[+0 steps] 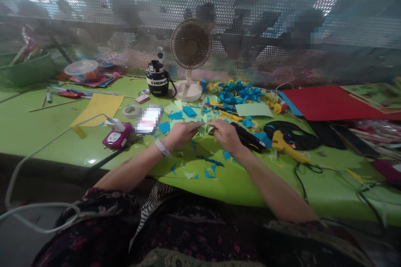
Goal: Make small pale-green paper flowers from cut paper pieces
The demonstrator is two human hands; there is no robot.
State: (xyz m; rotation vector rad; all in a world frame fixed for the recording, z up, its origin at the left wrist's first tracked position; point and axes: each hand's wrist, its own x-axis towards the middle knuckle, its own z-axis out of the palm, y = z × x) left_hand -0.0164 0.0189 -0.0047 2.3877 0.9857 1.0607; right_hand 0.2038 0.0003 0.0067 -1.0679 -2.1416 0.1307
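And before the fan (191,44), I've got left hand (184,132) and right hand (227,135) clamping fingertips on green paper (205,129): shaping, I'd judge; next move calls for light, even pressure.

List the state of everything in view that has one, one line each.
Left hand: pinching light green paper
Right hand: pinching the same paper
Light green paper: folded, held between both hands
Lit phone: screen on
Purple socket block: white plug in it
Fan: upright; spinning or not, can't tell
Black bottle: upright
Yellow glue gun: lying on its side
Red sheet: lying flat
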